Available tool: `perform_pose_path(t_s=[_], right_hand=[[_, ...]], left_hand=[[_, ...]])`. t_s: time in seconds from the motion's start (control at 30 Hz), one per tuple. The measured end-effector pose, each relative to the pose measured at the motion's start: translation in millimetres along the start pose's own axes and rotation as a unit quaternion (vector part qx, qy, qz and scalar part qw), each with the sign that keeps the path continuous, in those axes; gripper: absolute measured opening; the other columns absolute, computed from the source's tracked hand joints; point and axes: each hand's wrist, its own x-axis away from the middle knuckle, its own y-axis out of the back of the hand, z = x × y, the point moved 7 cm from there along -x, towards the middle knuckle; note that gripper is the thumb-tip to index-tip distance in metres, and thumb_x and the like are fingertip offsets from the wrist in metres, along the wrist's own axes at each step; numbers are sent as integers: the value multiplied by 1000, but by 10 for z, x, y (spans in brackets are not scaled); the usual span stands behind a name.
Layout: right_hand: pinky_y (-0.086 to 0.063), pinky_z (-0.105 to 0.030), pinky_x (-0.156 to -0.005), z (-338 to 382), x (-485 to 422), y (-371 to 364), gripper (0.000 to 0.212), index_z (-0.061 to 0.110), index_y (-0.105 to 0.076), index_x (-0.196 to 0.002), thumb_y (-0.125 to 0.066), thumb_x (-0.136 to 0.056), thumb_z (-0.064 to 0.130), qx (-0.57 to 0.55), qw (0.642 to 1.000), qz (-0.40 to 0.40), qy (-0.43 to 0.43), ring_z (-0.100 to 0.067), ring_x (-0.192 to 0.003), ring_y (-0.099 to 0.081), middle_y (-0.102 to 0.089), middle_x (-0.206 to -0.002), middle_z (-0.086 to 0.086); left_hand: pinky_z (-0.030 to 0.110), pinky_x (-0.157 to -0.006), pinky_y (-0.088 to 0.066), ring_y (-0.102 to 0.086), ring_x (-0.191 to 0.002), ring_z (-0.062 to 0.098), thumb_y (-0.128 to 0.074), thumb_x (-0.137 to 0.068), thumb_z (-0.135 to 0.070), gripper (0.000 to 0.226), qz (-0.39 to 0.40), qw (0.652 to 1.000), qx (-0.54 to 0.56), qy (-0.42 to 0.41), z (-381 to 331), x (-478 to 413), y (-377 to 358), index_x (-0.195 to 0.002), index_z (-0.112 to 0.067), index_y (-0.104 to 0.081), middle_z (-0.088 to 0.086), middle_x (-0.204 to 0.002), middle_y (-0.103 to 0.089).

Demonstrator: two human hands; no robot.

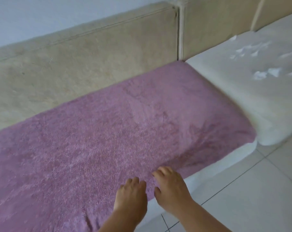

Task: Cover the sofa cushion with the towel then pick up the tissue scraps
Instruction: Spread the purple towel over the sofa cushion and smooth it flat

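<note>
Towel (pixel 108 131) lies flat over sofa cushion (pixel 209 172). We see left hand (pixel 130 193) and right hand (pixel 170 188) resting on its front edge, fingers loosely bent, gripping nothing. Tissue scraps (pixel 267 73) sit on the next cushion (pixel 225 84), well right of both hands.

A pale blue-grey wall (pixel 41 17) fills the far left. Below it run beige backrests (pixel 91 52), plush and slightly worn, split by an upright seam at far centre, with another section at far right. The floor (pixel 259 190) at near right is pale tile with dark grout lines. The light is soft and even.
</note>
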Motion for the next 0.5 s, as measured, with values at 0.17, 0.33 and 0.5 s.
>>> perform_pose_path(t_s=[0.17, 0.33, 0.5], right_hand=[[-29, -30, -105, -664, -91, 356, 36, 21, -44, -126, -45, -90, 22, -3, 998, -41, -46, -17, -126, -34, -43, -131, 5], [-24, -29, -110, -1321, -306, 620, 38, 21, -41, -130, -42, -92, 21, 5, 996, -47, -82, -16, -136, -25, -35, -140, 4], [-17, -36, -116, -1897, -842, 882, 48, 22, -28, -141, -41, -94, 22, 13, 992, -28, -126, -19, -143, -10, -16, -155, 1]], left_hand=[[33, -86, -44, -47, -111, 19, -41, -93, -25, 22, -37, 998, -4, -56, -608, -513, 220, -114, -22, -48, -2, -116, -48], [33, -86, -45, -47, -109, 18, -38, -94, -24, 23, -42, 994, 7, -98, -1053, -1099, 348, -116, -22, -46, -2, -118, -47], [32, -90, -47, -46, -112, 17, -39, -95, -26, 27, -49, 992, 24, -115, -1259, -1804, 581, -121, -23, -45, -4, -121, -46]])
